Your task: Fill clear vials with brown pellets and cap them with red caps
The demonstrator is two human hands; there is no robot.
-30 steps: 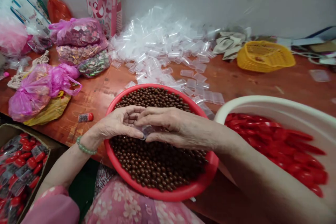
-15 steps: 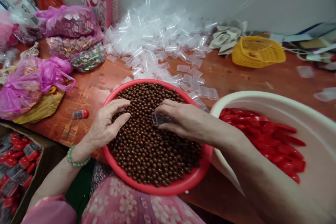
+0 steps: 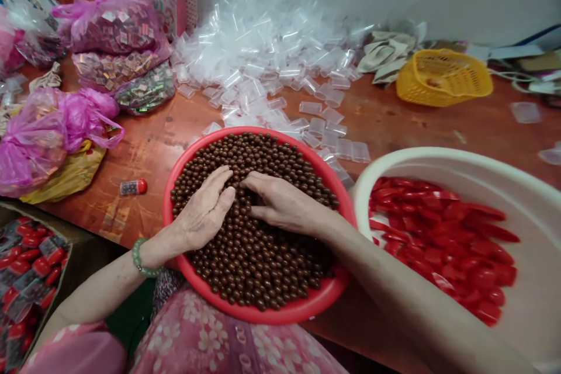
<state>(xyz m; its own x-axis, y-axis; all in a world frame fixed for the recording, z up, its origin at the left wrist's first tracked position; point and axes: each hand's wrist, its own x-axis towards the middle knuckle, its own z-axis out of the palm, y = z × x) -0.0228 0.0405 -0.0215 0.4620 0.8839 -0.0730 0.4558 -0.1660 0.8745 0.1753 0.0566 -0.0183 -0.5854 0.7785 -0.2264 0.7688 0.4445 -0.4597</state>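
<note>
Brown, glossy bead-like balls (image 3: 258, 263) fill a red basin (image 3: 319, 304) in front of me. My left hand (image 3: 205, 210), a green bead bracelet on its wrist, lies on the balls with fingers stretched out and holds nothing. My right hand (image 3: 284, 204) is curled with its fingertips down in the balls, close to the left fingertips. The clear plastic tube it gripped a moment ago is now hidden by the fingers and balls. To the right, a cream tub (image 3: 442, 155) holds red plastic caps (image 3: 447, 239).
Clear tubes (image 3: 263, 52) are heaped behind the basin. A yellow basket (image 3: 442, 79) stands back right. Pink bags (image 3: 114, 26) of small packs sit at left. One filled, red-capped tube (image 3: 133, 187) lies on the table; a box (image 3: 83, 251) at lower left holds several more.
My right hand has moved left and down into the balls, and the clear tube has gone out of sight. My left hand has moved right over the balls, nearer to it.
</note>
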